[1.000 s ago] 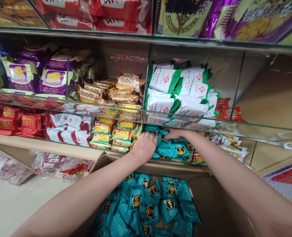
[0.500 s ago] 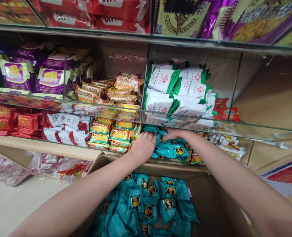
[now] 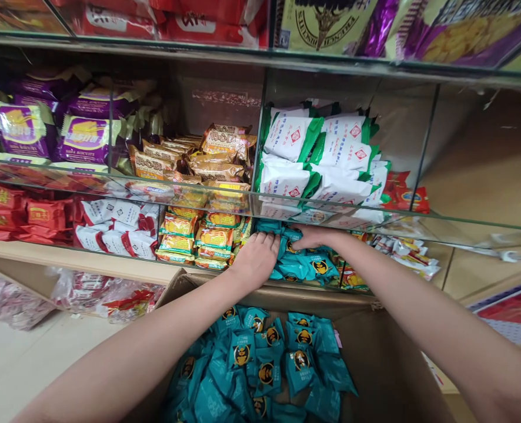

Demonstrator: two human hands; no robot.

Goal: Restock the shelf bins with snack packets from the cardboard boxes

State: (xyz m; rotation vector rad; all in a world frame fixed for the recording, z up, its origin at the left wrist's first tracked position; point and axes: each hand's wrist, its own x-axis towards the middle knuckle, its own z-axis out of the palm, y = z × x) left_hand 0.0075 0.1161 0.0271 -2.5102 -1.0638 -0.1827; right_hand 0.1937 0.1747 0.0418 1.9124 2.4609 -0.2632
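The small teal packets form two groups. In the lower shelf (image 3: 79,254), the far group (image 3: 304,267) is packed into one compartment, layered on top of one another; those at its near right lie with a round black-and-gold emblem showing, and those farther left are partly covered. The near group (image 3: 267,367) lies loose in a brown cardboard box (image 3: 388,352), heaped toward its left and middle. These packets are puffed and creased, turned at various angles, many emblem-up with pale lettering, others showing plain teal sides.
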